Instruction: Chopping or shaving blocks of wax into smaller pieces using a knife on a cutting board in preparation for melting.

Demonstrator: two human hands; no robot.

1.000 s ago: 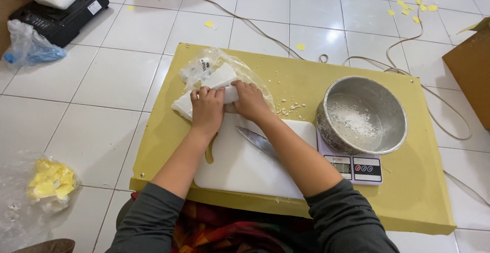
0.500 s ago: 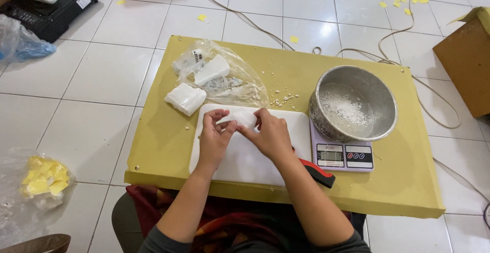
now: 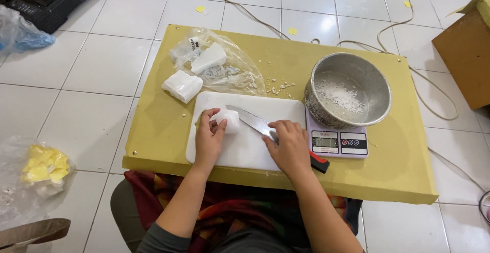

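Note:
My left hand (image 3: 208,138) holds a small white waxy block (image 3: 227,120) down on the white cutting board (image 3: 245,148). My right hand (image 3: 289,148) grips a knife (image 3: 252,121) whose handle end is black and red; its blade points toward the block. A metal bowl (image 3: 348,90) with white crumbs sits on a digital scale (image 3: 334,143) to the right. Another white block (image 3: 182,86) lies left of the board. A further chunk (image 3: 208,58) rests on a clear plastic bag (image 3: 224,71).
All of this stands on a low yellow table (image 3: 388,166) over a white tiled floor. A cardboard box (image 3: 467,51) is at the right, cables (image 3: 408,43) trail behind, a black device (image 3: 48,3) at far left, a bag of yellow pieces (image 3: 43,163) at lower left.
My hands came back from the bag area to the cutting board with a white block. My right hand has picked up the knife and laid its blade by the block.

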